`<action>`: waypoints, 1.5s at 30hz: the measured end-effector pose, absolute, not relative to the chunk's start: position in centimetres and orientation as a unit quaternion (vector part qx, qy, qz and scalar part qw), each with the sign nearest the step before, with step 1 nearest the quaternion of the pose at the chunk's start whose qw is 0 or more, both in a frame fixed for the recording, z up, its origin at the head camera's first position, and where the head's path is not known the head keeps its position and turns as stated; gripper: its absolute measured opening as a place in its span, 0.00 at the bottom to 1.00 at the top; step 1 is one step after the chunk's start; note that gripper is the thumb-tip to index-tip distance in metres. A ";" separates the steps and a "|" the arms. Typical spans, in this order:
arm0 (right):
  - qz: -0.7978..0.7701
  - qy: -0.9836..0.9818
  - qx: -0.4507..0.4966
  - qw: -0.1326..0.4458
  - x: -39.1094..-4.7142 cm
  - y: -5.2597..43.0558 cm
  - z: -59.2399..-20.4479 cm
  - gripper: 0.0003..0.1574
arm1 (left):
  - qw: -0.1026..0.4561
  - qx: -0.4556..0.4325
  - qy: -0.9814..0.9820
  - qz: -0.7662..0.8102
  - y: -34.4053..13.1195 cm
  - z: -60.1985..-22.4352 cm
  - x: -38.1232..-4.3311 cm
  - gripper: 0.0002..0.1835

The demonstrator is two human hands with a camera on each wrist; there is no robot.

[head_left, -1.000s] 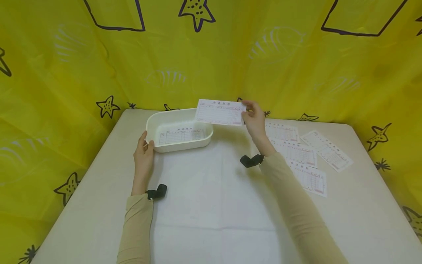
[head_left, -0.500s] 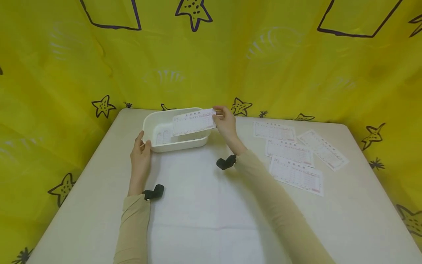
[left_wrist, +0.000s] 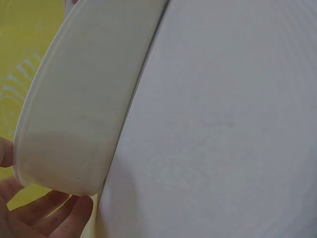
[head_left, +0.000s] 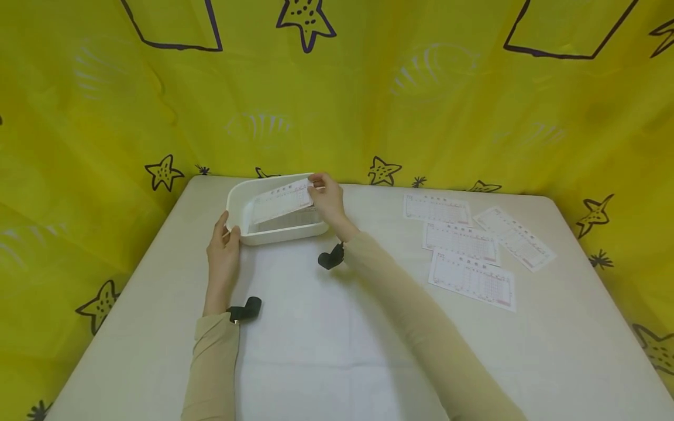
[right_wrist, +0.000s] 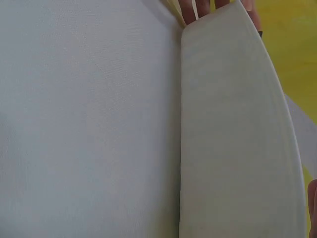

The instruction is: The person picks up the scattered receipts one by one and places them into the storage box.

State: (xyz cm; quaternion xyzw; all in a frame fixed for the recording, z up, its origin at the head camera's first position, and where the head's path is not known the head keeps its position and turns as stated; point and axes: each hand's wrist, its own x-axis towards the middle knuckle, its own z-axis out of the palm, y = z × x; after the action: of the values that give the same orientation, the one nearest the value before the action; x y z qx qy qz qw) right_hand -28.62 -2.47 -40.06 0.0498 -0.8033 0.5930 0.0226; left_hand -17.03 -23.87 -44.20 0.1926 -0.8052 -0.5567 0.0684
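A white plastic basin (head_left: 284, 236) with rounded corners stands on the table, left of centre. My left hand (head_left: 223, 251) holds its near left corner; in the left wrist view a digit lies over the rim and the other fingers (left_wrist: 74, 218) touch the outside wall. Between thumb and fingers, my right hand (head_left: 330, 202) pinches the right end of a printed paper form (head_left: 281, 202). That form slants down inside the basin, its left end low. Under it lies another printed form (head_left: 296, 219), partly covered. The right wrist view shows mostly the basin's outer wall (right_wrist: 233, 124).
Several similar forms lie at the right of the table, two of them overlapping near the lowest form (head_left: 472, 278), one turned aslant (head_left: 515, 238). A yellow curtain (head_left: 337, 105) hangs behind the table (head_left: 558, 327).
My right hand has brought the form leftward and down, from above the basin's right end to inside it. The left hand has kept its hold on the basin.
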 end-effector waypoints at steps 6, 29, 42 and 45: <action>0.570 -0.820 0.052 0.012 -28.3 -4.0 -40.3 0.16 | 0.075 0.190 -0.806 -0.555 -23.9 -44.3 -17.1 0.29; 0.370 -0.916 0.148 -0.049 -27.9 -2.3 -39.6 0.25 | 0.078 0.191 -0.801 -0.562 -23.7 -44.3 -17.1 0.28; 0.381 -0.910 0.163 -0.034 -26.2 0.7 -38.1 0.20 | 0.070 0.191 -0.801 -0.563 -23.7 -44.3 -17.1 0.28; 0.405 -0.900 0.160 -0.022 -25.7 1.6 -37.9 0.19 | 0.070 0.194 -0.801 -0.562 -23.7 -44.3 -17.2 0.28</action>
State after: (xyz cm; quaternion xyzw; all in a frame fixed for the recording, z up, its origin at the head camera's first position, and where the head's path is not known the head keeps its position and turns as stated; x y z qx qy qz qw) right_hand -25.70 1.64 -37.90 0.1603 -0.8999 0.4051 -0.0215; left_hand -17.15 -23.72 -44.31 0.1939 -0.8010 -0.5621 0.0698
